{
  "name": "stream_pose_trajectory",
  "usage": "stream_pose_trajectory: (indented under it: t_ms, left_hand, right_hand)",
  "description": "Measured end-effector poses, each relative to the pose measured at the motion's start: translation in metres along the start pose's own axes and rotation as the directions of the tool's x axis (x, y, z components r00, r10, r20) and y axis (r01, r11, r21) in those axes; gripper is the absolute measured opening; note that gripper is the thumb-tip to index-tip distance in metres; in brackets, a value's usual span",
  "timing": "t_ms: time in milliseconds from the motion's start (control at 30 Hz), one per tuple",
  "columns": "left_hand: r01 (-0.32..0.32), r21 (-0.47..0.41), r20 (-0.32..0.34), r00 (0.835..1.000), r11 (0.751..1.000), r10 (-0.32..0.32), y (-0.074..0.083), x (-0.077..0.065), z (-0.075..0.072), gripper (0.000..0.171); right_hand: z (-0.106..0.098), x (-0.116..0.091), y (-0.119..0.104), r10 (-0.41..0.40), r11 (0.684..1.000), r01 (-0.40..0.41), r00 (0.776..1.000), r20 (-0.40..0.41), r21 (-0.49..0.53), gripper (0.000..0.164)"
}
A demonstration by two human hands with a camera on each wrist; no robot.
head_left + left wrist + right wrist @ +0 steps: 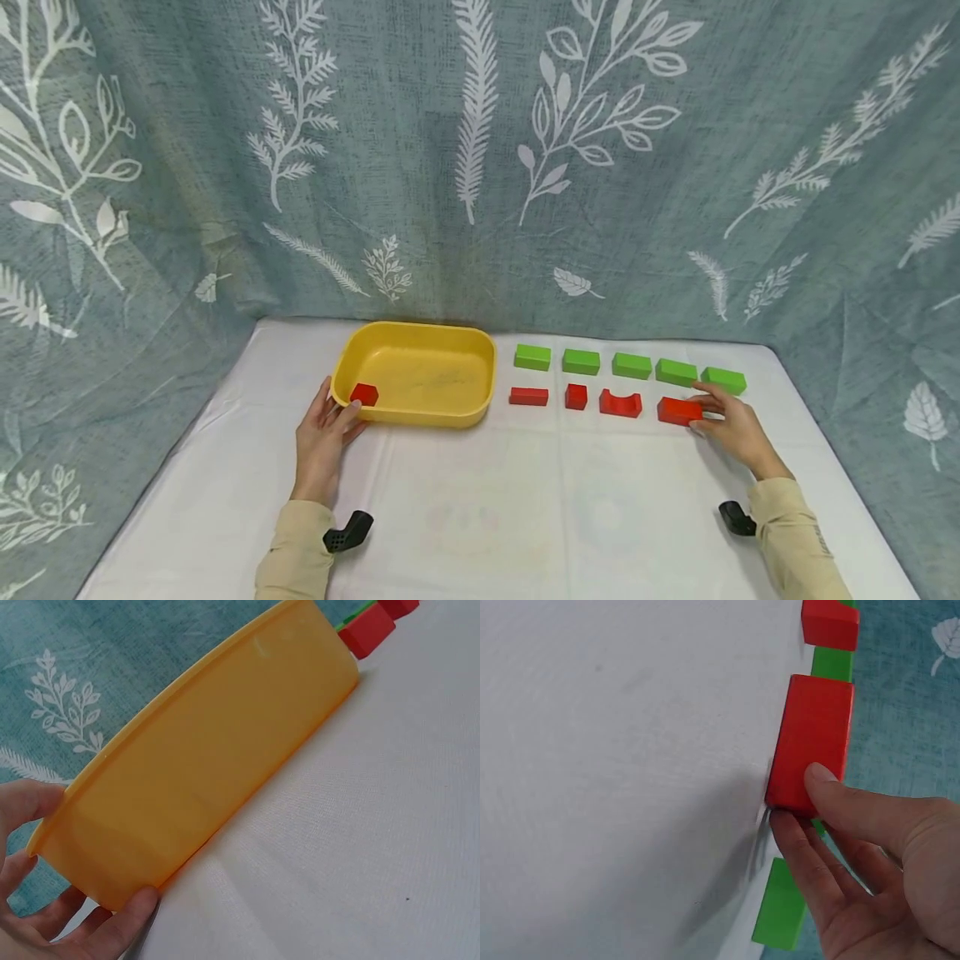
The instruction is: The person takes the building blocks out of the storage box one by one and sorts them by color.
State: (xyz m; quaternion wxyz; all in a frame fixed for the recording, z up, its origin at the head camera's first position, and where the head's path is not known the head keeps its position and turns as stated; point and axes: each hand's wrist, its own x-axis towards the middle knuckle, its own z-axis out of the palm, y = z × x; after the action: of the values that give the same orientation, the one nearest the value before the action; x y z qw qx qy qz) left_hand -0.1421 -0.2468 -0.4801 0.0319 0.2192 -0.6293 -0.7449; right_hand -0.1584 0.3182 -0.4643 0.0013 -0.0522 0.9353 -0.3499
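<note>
My left hand (322,433) grips the near left corner of a yellow plastic tub (427,418), its thumb and fingers around the wall in the left wrist view. A small red block (365,393) lies inside the tub by that corner. Over on the right, my right hand (737,429) pinches the right end of a red rectangular block (677,411). In the right wrist view the thumb (847,799) lies against this block (814,739), with fingertips at its lower end. Whether the block touches the table is hard to tell.
Left of the held block stand a red arched block (620,405), a red cube-like block (576,397) and a thin red bar (528,397). Behind runs a row of several green blocks (632,366). A patterned curtain (420,167) hangs behind the white-covered table (480,508).
</note>
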Motion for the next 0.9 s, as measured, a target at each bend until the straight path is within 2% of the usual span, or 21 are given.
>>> stream_pose_trajectory:
  t_ms: [333, 500, 733, 900]
  left_hand:
    - [0.010, 0.005, -0.016, 1.000, 1.000, -0.010, -0.002, 0.003, 0.000, 0.074]
    - [0.010, -0.009, -0.014, 1.000, 1.000, -0.010, 0.000, 0.003, 0.000, 0.073]
    - [0.005, -0.013, -0.014, 1.000, 1.000, -0.005, 0.001, 0.002, 0.001, 0.074]
    - [0.005, -0.020, -0.017, 1.000, 1.000, -0.006, 0.000, 0.001, 0.002, 0.073]
  right_hand:
    - [0.001, 0.000, 0.001, 0.007, 1.000, -0.007, 1.000, -0.025, 0.001, 0.060]
    - [0.000, 0.001, -0.004, 0.020, 1.000, -0.021, 1.000, -0.012, -0.006, 0.061]
    - [-0.003, 0.014, -0.037, -0.038, 0.999, 0.035, 0.997, -0.072, -0.040, 0.057]
    - [0.018, 0.034, -0.076, -0.114, 0.993, 0.115, 0.993, -0.033, 0.016, 0.051]
